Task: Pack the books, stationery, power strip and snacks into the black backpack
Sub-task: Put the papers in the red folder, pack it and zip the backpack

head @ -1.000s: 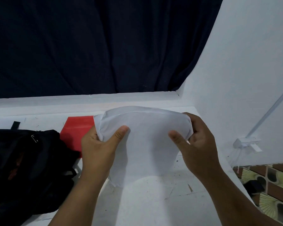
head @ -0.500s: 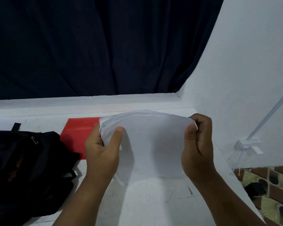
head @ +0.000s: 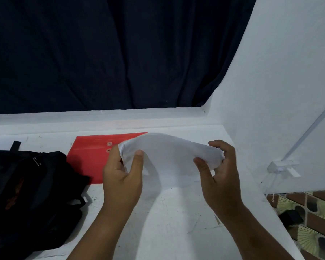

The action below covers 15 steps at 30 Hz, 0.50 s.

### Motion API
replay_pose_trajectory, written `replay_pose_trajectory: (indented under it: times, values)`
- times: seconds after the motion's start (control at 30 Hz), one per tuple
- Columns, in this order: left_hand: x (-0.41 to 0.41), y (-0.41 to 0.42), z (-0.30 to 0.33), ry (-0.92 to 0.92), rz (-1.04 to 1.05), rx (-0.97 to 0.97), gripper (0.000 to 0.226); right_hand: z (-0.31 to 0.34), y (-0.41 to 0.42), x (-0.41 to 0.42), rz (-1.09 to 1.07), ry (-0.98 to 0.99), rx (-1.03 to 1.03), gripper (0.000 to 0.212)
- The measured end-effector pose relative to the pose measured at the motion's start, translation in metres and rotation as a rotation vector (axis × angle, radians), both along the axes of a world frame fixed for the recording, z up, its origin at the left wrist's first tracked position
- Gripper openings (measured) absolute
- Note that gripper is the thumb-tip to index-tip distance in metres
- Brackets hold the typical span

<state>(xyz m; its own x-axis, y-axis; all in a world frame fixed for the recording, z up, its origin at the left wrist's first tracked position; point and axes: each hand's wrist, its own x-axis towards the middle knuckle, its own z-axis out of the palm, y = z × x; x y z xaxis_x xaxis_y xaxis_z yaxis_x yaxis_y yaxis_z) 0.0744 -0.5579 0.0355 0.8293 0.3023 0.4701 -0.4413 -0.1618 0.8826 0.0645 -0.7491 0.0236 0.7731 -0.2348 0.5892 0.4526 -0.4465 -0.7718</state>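
Both hands now hold a white bag (head: pixel 169 158) by its top edge, and the grip has changed within the last second: the right hand (head: pixel 220 177), which half a second ago had its thumb and fingers clamped over the right corner, has opened that clamp a little, so the thumb now sits forward on the near face with the fingers curled behind the corner. The left hand (head: pixel 121 177) pinches the left corner much as before, thumb on the near face and fingers behind. The top edge has also sunk from a tall arch into a lower, flatter curve and lies further from the body, so more of the red envelope (head: pixel 94 156) shows beyond the left hand than a second ago. This reads as the hands working the mouth of the bag open or feeling its contents, not yet as a move toward packing; whether anything is inside cannot be told. The backpack (head: pixel 30 194) lies left of the left hand on the white table (head: pixel 176 231), well clear of the bag, and its opening is too dark to judge. Nothing in hand is on its way to it yet, so the carry leftward is yet to come, and the envelope just beyond the left knuckles also waits.
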Motion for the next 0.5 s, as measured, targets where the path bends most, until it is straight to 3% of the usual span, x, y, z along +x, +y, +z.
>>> replay_pose_trajectory:
  times: [0.2,0.4,0.5]
  values:
    - [-0.006,-0.006,0.007,-0.125,0.06,0.116,0.037,0.021,-0.001,-0.005,-0.07,-0.023,0.051,0.048]
    - [-0.006,-0.007,-0.042,0.103,0.02,0.112,0.033,-0.035,-0.009,-0.007,-0.044,0.235,0.04,0.026]
    - [-0.008,-0.004,-0.038,0.07,0.052,0.128,0.031,-0.036,-0.009,-0.012,-0.067,0.214,0.022,0.032]
